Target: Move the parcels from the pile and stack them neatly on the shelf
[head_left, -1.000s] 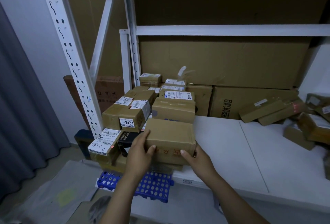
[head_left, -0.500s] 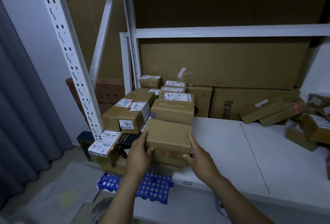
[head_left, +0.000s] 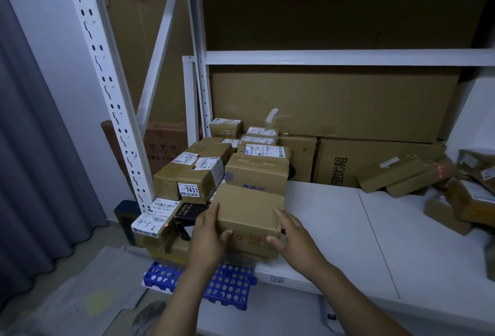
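Observation:
A plain brown parcel (head_left: 249, 210) sits at the front of the neat stack on the left end of the white shelf (head_left: 348, 234), on top of other boxes. My left hand (head_left: 209, 231) grips its left side, thumb on the front face. My right hand (head_left: 293, 236) holds the right front corner, fingers along the side, thumb on the front. Behind it stands a taller brown box (head_left: 257, 172); to the left is a box labelled 7431 (head_left: 187, 180). The loose pile of parcels (head_left: 407, 177) lies at the shelf's right end.
A white perforated upright (head_left: 107, 100) stands left of the stack, with a grey curtain (head_left: 32, 148) beyond it. A blue plastic pallet (head_left: 230, 284) lies on the floor below the shelf edge. Large flat cartons (head_left: 334, 100) line the back. An upper shelf beam (head_left: 348, 57) crosses overhead.
My right hand came slightly off the parcel's right side half a second ago and is now back against it. The left hand stayed on the parcel, which has barely moved.

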